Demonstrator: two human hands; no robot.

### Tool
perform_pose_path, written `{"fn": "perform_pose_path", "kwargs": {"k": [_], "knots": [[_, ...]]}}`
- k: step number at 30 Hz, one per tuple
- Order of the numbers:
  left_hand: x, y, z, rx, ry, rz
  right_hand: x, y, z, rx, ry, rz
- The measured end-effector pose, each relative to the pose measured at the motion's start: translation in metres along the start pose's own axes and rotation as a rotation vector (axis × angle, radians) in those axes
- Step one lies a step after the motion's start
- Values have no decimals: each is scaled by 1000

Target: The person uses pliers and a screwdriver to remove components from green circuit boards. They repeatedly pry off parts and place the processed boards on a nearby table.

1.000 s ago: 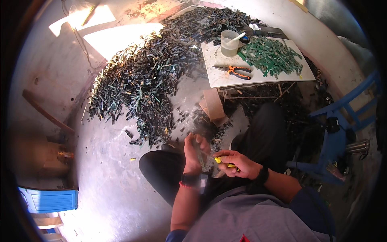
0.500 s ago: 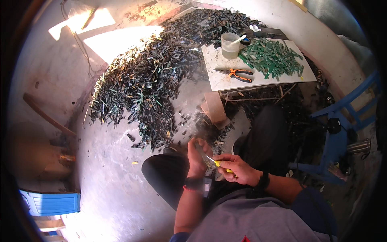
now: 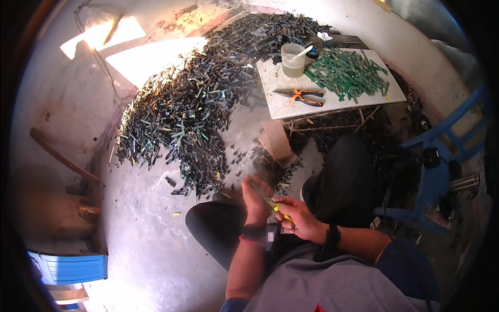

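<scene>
Grey strip (image 3: 262,191), slanting, far end leftward

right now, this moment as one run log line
left hand: holds thin strip; right hand: holds yellow-handled tool, close to strip; contact: unclear; table: pliers, cup, green strips; floor: dark strips heap

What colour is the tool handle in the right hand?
The handle is yellow where visible, seen best in the head view.

Yellow handle (image 3: 276,207): smooth plastic. Grey garment (image 3: 317,281): matt cloth. Heaped strips (image 3: 200,106): glossy (plastic, by looks).
</scene>
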State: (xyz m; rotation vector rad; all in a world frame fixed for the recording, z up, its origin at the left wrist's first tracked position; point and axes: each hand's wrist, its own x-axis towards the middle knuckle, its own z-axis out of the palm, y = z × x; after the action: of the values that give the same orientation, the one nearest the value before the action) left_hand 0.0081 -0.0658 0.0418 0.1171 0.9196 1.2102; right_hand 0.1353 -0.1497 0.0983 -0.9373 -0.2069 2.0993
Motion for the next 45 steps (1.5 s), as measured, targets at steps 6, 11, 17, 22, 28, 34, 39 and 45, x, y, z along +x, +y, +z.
{"fn": "perform_pose_path", "kwargs": {"k": [6,11,17,22,28,34,39,45], "knots": [[1,-2,0,11,42,6,4,6,-11,-298,-9,-182],[-5,-3,-4,-32,62,16,-5,-5,-4,78,-46,113],[-8,-4,6,35,136,149,-5,-1,3,181,-69,102],[-8,1,8,21,118,122,2,-4,-6,-35,-76,17],[-8,7,9,8,37,42,8,-4,-8,-339,-2,-168],[-10,11,16,6,43,47,28,15,-20,-1007,27,-828],[-7,6,-1,-90,12,-19,2,-25,-6,-94,-109,116],[-19,17,-9,-193,-106,-47,-13,-25,-10,-57,-175,231]]}}
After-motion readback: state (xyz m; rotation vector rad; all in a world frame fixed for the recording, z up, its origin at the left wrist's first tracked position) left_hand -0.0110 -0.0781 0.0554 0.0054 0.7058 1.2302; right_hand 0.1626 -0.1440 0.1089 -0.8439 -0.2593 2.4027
